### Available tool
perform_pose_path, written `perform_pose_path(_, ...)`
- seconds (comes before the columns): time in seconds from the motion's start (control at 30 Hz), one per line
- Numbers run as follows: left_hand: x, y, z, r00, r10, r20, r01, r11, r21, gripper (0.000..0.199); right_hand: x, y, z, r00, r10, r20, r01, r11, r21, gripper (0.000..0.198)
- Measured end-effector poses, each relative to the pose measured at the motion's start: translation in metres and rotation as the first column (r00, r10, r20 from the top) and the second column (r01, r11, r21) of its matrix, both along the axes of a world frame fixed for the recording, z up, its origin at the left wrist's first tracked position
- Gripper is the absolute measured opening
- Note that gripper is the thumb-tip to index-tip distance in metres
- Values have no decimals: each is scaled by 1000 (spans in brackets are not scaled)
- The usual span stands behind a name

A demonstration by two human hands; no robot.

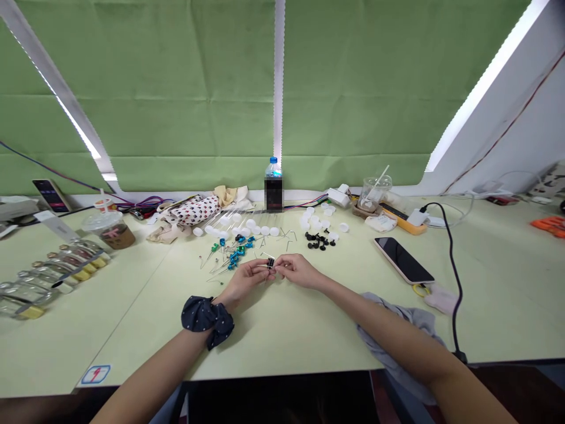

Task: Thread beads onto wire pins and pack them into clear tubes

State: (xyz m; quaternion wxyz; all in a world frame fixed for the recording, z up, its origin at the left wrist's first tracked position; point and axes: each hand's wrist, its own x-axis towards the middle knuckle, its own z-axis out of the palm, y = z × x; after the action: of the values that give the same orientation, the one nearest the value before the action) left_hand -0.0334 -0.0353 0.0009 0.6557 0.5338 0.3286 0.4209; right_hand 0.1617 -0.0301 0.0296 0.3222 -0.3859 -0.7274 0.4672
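Between my hands, over the middle of the table, is a small black part (pixel 271 263) with a thin metal pin at its top. My left hand (pixel 247 278) pinches it from the left, fingers closed. From the right, the closed fingertips of my right hand (pixel 296 271) meet the same part; whether they grip it or a thin pin is too small to tell. Blue and green small pieces with metal stems (pixel 235 257) lie just beyond my left hand. Several black round-headed pieces (pixel 321 240) and bent metal pins (pixel 289 238) are spread farther back.
White round caps (pixel 265 230) and thin clear tubes line the back. Glass bottles (pixel 53 271) and a drink cup (pixel 109 228) stand left. Right are a phone (pixel 404 260), a black cable (pixel 451 277) and a plastic cup (pixel 375 191). A grey cloth (pixel 401 321) lies under my right forearm.
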Motion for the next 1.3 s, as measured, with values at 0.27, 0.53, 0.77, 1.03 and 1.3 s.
perform_pose_path(0.27, 4, -6, 11, 985, 128, -114, -115, 987, 115, 38, 0, -7, 6, 1000, 14, 10, -13, 994, -104, 21)
perform_pose_path(0.53, 3, -9, 17, 956, 207, -207, -170, 968, 182, 39, 0, -8, 6, 1000, 3, 4, -3, 991, -130, 18)
perform_pose_path(0.77, 3, -10, 17, 950, 223, -217, -181, 963, 198, 40, 1, -5, -1, 1000, -19, -22, 16, 994, -110, 17)
perform_pose_path(1.03, 5, -10, 10, 928, 290, -232, -220, 933, 286, 30, -2, -7, 1, 997, -72, -40, 61, 972, -225, 17)
perform_pose_path(1.3, 4, -15, 7, 832, 459, -311, -250, 812, 527, 20, 1, -9, 5, 961, -28, -273, -137, 813, -566, 19)
